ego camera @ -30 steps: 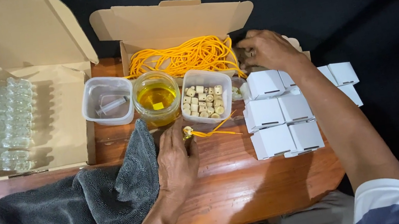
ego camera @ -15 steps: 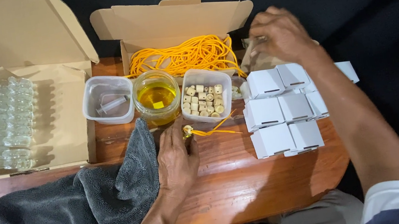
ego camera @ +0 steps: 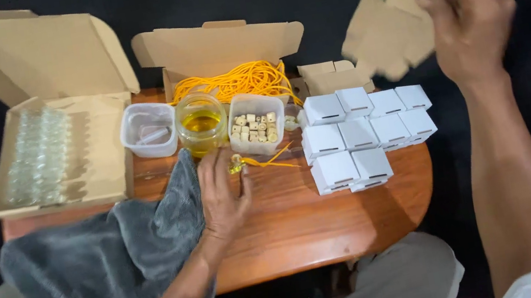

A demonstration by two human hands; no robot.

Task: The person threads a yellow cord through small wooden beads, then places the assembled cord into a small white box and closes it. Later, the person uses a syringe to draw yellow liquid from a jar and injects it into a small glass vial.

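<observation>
While right hand [ego camera: 469, 26] pinches flat carton [ego camera: 387, 33]

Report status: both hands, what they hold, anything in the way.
Right hand raised off the table, gripping a flat cardboard blank. Left hand flat on table, fingers by a small yellow-corded bottle. White boxes below the right hand.

Orange-yellow cords [ego camera: 235, 81] are seen in a tan box [ego camera: 219, 48]. Amber liquid fills the clear jar [ego camera: 201, 122]. White cartons [ego camera: 365, 135] are set on a reddish-brown table [ego camera: 307, 221]. A grey towel [ego camera: 111, 263] is shown, and pale beads [ego camera: 254, 127].
</observation>
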